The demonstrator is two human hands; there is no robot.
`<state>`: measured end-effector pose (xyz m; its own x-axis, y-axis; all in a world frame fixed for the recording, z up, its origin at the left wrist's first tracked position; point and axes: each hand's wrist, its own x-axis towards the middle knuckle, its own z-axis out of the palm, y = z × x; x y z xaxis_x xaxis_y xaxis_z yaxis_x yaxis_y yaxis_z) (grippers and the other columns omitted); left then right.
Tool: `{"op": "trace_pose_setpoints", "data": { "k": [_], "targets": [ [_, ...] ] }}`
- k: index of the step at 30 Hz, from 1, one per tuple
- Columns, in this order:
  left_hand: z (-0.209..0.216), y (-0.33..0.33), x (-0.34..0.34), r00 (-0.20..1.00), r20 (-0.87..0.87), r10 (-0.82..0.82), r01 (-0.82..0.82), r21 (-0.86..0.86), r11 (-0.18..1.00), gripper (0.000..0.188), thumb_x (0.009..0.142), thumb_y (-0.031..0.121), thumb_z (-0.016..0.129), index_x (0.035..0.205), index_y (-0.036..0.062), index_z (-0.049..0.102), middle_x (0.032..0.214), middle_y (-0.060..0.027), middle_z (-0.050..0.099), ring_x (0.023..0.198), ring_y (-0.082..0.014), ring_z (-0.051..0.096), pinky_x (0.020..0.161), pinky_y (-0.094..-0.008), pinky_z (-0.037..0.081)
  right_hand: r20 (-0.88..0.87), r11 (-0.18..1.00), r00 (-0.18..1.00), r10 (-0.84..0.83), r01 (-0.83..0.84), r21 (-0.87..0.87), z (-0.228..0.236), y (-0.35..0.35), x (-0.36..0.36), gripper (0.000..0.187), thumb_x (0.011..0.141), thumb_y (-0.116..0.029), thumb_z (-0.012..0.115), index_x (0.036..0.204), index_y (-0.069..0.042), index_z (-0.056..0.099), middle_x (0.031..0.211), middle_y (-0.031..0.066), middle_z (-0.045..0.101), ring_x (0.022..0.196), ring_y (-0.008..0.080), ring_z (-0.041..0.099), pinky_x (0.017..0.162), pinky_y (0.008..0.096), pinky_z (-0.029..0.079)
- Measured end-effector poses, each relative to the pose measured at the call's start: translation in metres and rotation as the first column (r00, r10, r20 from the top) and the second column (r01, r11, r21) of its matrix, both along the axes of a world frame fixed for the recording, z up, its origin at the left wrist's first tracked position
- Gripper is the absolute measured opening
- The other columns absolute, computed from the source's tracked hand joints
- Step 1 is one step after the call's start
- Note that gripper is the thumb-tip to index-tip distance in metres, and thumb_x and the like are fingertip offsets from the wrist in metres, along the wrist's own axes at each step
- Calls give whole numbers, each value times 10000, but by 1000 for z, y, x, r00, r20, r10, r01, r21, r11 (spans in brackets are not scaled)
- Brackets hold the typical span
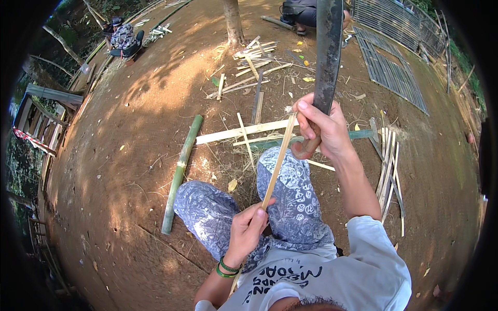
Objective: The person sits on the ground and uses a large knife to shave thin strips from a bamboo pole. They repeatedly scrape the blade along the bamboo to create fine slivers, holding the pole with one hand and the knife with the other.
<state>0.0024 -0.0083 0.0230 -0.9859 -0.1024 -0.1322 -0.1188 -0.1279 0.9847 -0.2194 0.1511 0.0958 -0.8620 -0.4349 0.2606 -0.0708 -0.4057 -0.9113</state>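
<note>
My left hand [248, 230] is closed around the lower part of a thin bamboo strip [280, 160], which slants up across my right knee. In my right hand [327, 127] is a machete [328, 57], gripped by its curved wooden handle [306, 149]. Its dark, broad blade points up and away from me. The strip's upper end lies right beside the fingers of my right hand; whether they touch it I cannot tell. Beyond my knees, a long pale bamboo slat [244, 130] lies across the ground, with a green bamboo pole [181, 173] to its left.
Split strips [389, 176] lie to my right, and more bamboo pieces [254, 59] are scattered before a tree trunk [233, 23]. A bamboo lattice panel [391, 67] rests at the far right. One person [124, 39] sits far left; another [306, 15] crouches behind the blade.
</note>
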Motion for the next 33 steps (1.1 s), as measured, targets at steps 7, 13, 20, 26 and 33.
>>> {"op": "trace_pose_setpoints", "data": {
  "k": [7,13,20,26,33],
  "targets": [
    [2,-17,-1,973,-103,207,-213,-52,976,222,1006,131,576,1178,-4,615,698,31,550,545,-32,492,475,-186,372,-183,994,983,28,-9,108,44,-20,-34,210,978,-214,617,902,-20,637,624,19,584,457,35,439,436,199,353],
    [4,-27,-11,944,-139,300,-292,73,953,162,967,92,640,1105,29,583,739,10,598,536,-42,541,461,-184,409,-164,917,953,253,-183,355,54,-58,-20,372,927,-324,692,1063,21,707,647,23,633,428,24,456,389,202,343],
    [2,-39,-27,910,-176,376,-365,95,926,115,977,104,629,1032,40,551,715,7,583,484,-32,502,416,-184,372,-183,803,905,383,-228,550,45,-98,-31,245,899,-267,743,955,-31,708,616,-34,577,467,23,464,414,225,345],
    [0,-48,-33,900,-131,417,-407,96,908,101,987,111,615,1024,41,551,694,20,567,467,-17,467,402,-178,342,-207,830,901,382,-236,506,17,-118,-53,315,890,-288,761,750,-83,567,619,-40,563,494,28,486,439,234,373],
    [-14,-52,-43,918,-42,393,-381,173,908,119,1017,131,565,1063,21,568,642,50,508,440,-8,389,390,-177,295,-89,888,943,320,-266,375,-18,-106,-57,319,927,-279,721,731,-88,557,554,-39,522,454,33,460,420,222,358]
  ]
}}
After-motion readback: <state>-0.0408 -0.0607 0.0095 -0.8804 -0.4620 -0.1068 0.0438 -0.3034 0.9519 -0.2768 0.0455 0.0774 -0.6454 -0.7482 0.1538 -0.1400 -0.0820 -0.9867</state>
